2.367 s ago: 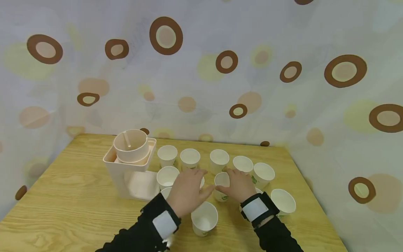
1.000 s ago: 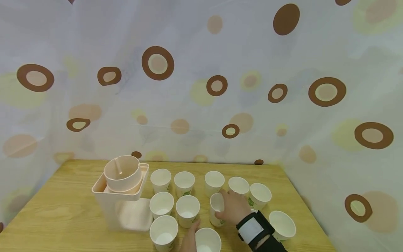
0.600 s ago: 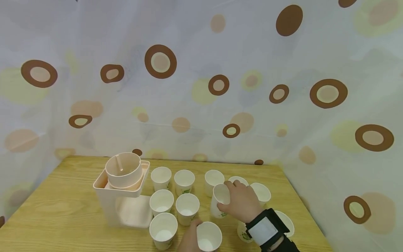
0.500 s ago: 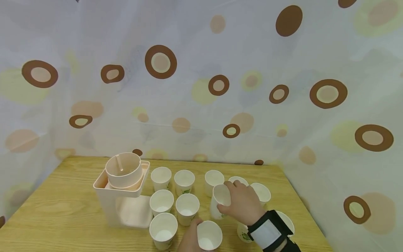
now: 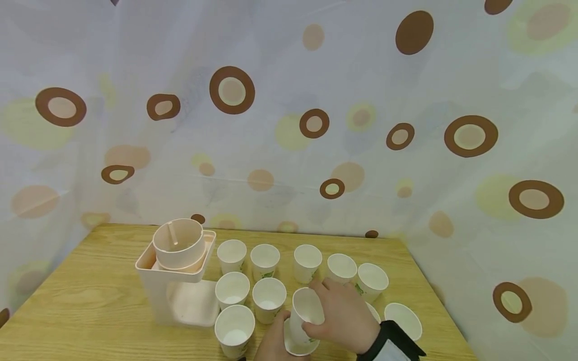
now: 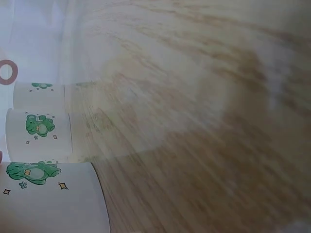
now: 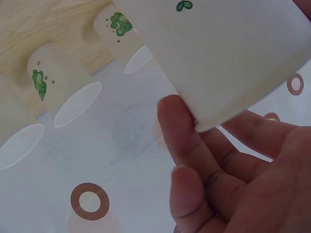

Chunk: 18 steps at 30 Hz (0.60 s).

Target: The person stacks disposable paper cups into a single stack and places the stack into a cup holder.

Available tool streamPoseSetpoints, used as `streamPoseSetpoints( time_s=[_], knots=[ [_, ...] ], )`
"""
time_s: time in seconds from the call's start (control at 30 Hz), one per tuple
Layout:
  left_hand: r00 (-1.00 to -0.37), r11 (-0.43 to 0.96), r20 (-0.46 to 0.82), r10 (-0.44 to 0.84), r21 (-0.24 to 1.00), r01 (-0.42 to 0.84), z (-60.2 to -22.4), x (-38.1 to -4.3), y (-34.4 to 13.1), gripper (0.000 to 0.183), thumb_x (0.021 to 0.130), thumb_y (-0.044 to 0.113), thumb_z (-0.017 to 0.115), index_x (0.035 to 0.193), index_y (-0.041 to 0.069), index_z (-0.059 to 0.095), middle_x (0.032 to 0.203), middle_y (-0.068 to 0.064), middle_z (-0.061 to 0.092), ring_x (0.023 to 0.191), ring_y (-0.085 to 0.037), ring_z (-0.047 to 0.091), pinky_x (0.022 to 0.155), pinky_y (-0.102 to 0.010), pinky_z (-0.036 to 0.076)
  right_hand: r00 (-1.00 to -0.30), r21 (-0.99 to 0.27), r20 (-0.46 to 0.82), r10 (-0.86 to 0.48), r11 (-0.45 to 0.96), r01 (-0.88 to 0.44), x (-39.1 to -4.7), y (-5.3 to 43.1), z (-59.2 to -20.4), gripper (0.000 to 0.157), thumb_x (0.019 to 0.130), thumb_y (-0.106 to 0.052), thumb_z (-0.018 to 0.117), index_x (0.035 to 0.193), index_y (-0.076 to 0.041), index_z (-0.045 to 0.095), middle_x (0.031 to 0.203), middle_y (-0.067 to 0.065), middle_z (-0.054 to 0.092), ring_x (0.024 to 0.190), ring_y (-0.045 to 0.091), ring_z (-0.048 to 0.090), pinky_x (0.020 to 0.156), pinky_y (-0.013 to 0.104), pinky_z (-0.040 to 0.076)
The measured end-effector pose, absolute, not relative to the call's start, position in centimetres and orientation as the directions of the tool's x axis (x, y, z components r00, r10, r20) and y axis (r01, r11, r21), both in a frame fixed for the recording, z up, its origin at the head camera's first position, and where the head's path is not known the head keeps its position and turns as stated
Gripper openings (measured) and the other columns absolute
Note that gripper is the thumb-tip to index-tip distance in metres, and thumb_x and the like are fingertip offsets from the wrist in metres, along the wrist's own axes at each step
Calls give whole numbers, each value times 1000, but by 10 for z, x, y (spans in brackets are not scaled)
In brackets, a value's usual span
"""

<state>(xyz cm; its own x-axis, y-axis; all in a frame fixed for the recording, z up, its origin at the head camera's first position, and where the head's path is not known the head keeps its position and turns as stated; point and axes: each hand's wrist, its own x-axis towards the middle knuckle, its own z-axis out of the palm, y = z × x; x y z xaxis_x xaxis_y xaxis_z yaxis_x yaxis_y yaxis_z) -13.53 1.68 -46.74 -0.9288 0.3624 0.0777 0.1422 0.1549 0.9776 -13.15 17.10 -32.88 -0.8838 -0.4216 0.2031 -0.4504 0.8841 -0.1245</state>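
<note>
Right hand (image 5: 345, 317) grips the upper cup (image 5: 305, 312) near its rim, thumb and fingers round the side; left hand (image 5: 273, 342) holds the lower cup (image 5: 299, 348), directly beneath, nesting depth unclear. Cups look light, thin-walled, probably paper: likely dent if squeezed, so best held lightly just below the rim. Other cups (image 5: 269, 297) stand beyond both hands.
</note>
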Motion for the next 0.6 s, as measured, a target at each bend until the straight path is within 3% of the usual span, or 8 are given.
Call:
streamPoseSetpoints(
  time_s=[0.37, 0.6],
  knots=[
    [-933, 242, 119, 340, 948, 209, -466, -133, 18, 73, 61, 17, 83, 121, 3, 44, 109, -8, 59, 88, -11, 57, 74, -24, 46, -866, -83, 171, -469, 870, -487, -128, 169, -341, 58, 63, -45, 76, 105, -8, 63, 88, 0, 61, 77, 17, 55, 68, 34, 44],
    [-936, 260, 89, 339, 948, 184, -467, -131, 17, 75, 60, 16, 83, 122, 4, 43, 111, -9, 59, 91, -15, 57, 76, -27, 46, -851, -62, 171, -496, 857, -512, -126, 167, -347, 59, 62, -45, 76, 106, -8, 62, 88, -1, 59, 77, 15, 54, 69, 34, 44]
  ],
)
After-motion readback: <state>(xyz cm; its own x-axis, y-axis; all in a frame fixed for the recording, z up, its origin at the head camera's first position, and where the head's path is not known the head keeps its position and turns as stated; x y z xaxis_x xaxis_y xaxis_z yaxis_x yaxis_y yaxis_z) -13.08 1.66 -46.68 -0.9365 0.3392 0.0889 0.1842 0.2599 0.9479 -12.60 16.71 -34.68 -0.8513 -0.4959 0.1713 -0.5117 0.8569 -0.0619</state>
